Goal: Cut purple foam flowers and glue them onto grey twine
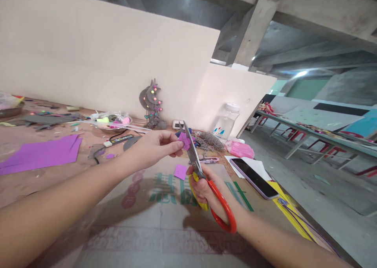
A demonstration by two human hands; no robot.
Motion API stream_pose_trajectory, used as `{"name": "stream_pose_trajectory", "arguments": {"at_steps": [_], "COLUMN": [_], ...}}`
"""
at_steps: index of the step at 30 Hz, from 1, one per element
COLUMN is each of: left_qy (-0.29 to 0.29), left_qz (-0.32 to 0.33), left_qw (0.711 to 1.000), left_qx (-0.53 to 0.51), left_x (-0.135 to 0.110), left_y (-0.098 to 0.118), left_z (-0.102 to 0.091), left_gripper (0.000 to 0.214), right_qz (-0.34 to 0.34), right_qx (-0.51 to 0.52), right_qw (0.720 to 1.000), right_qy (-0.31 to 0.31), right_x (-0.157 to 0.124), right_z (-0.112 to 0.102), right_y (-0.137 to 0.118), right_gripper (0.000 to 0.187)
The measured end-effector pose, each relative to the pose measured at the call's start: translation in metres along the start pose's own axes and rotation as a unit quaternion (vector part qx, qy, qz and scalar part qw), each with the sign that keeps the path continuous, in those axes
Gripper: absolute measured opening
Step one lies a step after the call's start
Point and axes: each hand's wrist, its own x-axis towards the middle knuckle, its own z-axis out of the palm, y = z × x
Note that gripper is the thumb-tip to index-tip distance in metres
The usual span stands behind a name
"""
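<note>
Between the thumb and fingers of my left hand [160,145] is a small purple flower-shaped cutout [185,141]. My right hand [207,187] grips scissors [225,209] with red-orange handles, and something yellow shows at the palm side. The scissor blades point up and away, spread a little, with the flower at them; whether they touch its edge I cannot tell. Below the flower, a purple square piece [180,171] lies on the printed cardboard [123,228]. Larger purple sheets [44,153] rest to the left on the table.
A phone [255,178] lies at right on white and yellow sheets. Behind stand a clear bottle [226,122], grey string [212,141], a pink packet [240,149] and a grey moon-shaped ornament [151,103] with coloured balls. Far left are grey cutouts [47,119]; a pale board [103,55] rises behind.
</note>
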Motion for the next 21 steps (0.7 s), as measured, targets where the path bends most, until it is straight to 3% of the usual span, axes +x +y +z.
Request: {"name": "stream_pose_trajectory", "arguments": {"at_steps": [21], "left_qy": [0.016], "left_qz": [-0.001], "left_qw": [1.0], "left_qx": [0.012], "left_x": [-0.0006], "left_y": [0.0056], "left_z": [-0.0041], "left_gripper": [0.027], "right_qz": [0.001], "right_qx": [0.026], "right_qw": [1.0], "right_qy": [-0.014], "right_x": [0.0007], "right_z": [0.0007], "right_y": [0.0015], "right_gripper": [0.045]}}
